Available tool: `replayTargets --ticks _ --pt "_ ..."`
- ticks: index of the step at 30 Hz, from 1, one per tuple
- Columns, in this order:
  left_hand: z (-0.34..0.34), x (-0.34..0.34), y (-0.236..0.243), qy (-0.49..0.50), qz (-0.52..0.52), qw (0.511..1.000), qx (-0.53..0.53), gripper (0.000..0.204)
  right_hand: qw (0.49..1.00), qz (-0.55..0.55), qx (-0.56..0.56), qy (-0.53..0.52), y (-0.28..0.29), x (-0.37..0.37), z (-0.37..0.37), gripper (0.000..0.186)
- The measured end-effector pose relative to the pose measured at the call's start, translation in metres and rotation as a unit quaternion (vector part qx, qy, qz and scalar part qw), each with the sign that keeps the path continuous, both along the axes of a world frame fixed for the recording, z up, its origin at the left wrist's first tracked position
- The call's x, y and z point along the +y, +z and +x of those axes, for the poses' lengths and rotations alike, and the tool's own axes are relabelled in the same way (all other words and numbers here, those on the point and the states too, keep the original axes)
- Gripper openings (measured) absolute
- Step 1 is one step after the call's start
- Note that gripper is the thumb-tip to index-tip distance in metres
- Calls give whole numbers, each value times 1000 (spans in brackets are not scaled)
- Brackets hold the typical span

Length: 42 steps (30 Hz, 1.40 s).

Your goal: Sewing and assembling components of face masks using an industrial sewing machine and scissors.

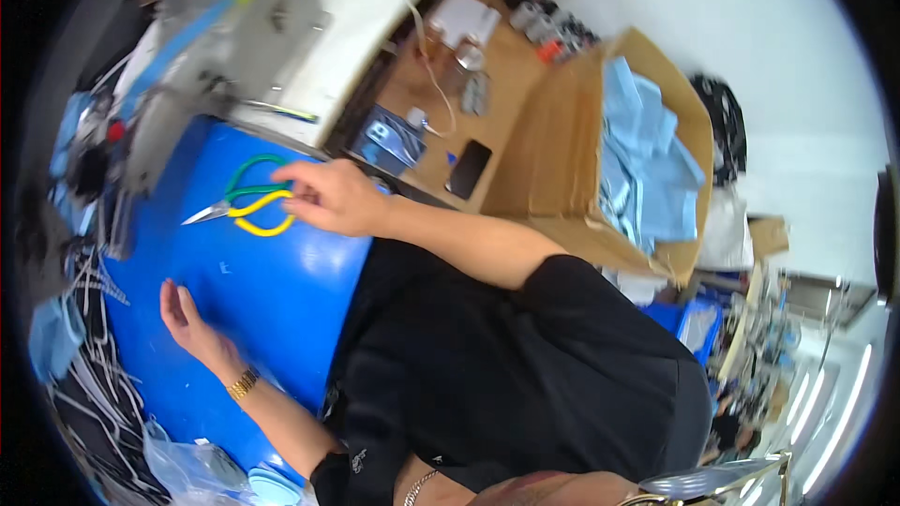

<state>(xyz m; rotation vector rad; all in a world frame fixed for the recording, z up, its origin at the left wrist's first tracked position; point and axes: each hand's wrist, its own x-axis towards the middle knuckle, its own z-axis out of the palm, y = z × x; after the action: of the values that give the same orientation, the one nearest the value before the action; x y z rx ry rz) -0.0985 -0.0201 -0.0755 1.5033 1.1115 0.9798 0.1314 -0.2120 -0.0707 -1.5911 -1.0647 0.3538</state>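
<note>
A pair of scissors (255, 199) with one green and one yellow handle loop hangs over the blue work surface (272, 295). Its pointed metal blades face left and look nearly together. My right hand (337, 197) pinches the scissors by the handle ends between thumb and fingers. Lower in the view, my left hand (192, 326) hovers above or rests on the blue surface, its fingers stretched out and nothing in them. A gold watch band (243, 383) circles that wrist. Tiny pale scraps lie on the blue surface between the hands.
Beyond the surface stands a pale machine (253, 37), blurred. Light-blue fabric pieces fill a cardboard box (553, 122) at the right. A phone (469, 169) and small items lie on a brown table. Pale cords (98, 356) bunch at the left edge, near a clear plastic bag (192, 468).
</note>
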Motion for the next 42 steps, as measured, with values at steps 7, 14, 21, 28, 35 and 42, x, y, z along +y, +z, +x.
replayTargets --ticks 7,14,21,28,35,42 --pt "21 -27 -23 -52 207 961 176 35 999 49 3 -18 -3 -7 4 28" --pt "5 -9 -41 -57 220 958 173 31 982 138 69 -110 21 -68 -2 21" --pt "8 -4 -41 -66 260 952 151 25 975 24 122 -184 31 -229 12 18" --pt "6 -8 -40 -63 311 926 203 20 854 -121 -4 -506 67 -389 128 24" --pt "4 -9 -44 -62 319 924 202 17 753 -366 -98 -537 -27 -467 252 53" --pt "9 -21 -39 -52 315 924 209 15 801 -283 -107 -516 12 -444 248 29"
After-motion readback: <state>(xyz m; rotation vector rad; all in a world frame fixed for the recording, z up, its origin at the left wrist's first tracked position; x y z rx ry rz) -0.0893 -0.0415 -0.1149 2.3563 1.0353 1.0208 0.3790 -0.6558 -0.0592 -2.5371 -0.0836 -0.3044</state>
